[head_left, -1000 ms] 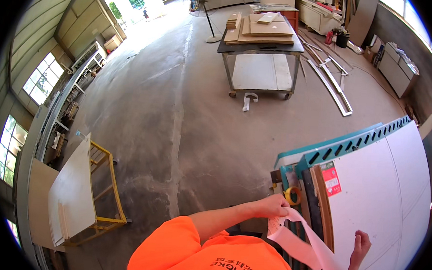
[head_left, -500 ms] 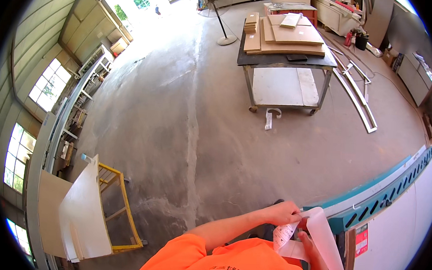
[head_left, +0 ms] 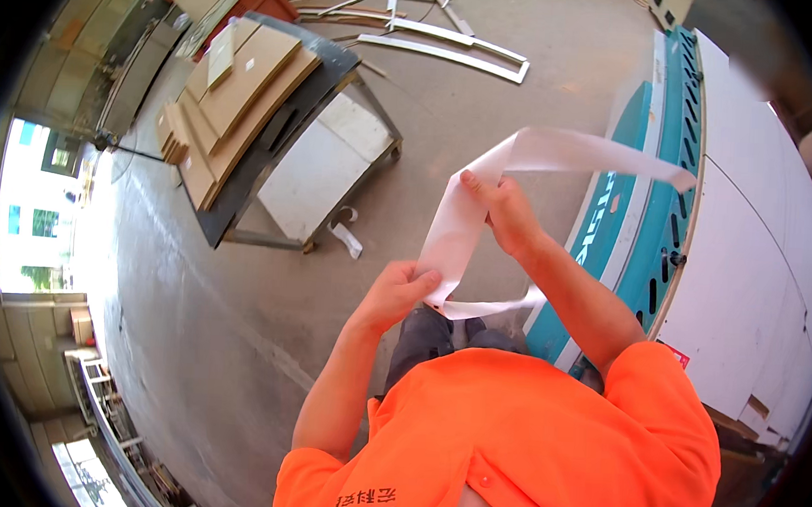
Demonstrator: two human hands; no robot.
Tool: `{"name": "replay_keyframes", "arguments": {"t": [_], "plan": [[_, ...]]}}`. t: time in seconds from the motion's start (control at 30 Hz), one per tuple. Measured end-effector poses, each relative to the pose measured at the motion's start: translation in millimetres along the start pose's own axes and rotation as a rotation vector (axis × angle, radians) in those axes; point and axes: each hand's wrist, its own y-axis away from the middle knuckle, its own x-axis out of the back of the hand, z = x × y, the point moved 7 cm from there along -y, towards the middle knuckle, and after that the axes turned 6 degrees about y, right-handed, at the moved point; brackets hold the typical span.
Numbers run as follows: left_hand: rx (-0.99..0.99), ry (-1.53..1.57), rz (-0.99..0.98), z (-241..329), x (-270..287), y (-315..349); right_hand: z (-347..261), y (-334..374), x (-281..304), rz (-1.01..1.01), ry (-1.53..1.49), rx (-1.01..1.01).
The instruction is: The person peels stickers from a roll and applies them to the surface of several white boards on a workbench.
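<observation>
A long strip of whitish paper or backing film stretches between my two hands in front of my chest. My left hand pinches its lower end, thumb on top. Higher up and to the right, my right hand grips the strip's edge between thumb and fingers. From there one loose length runs right and droops at its tip near the teal machine. Another length curls away below, passing behind my right forearm. I cannot make out any print on the side facing me.
A dark-topped cart at the left carries stacked brown boards. On the floor beside it lies a white scrap strip. White frame pieces lie farther back. White panels extend along the right, beyond the slotted teal edge.
My view has swung right toward the machine. Both hands have risen in front of me, and the strip, bunched near the machine's end before, is now spread out between them.
</observation>
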Motion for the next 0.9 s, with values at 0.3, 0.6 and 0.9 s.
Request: {"name": "replay_keyframes", "arguments": {"t": [0.3,0.6,0.9], "plan": [[-0.021,-0.127,-0.265,109,49,-221,-135,-155,145,0.340,-0.223,0.256],[-0.082,0.030,-0.205,286,-18,-455,-208,-223,164,0.311,0.320,0.287],[-0.119,0.019,-0.400,412,-120,-650,-321,-382,306,0.532,0.005,0.402]]}}
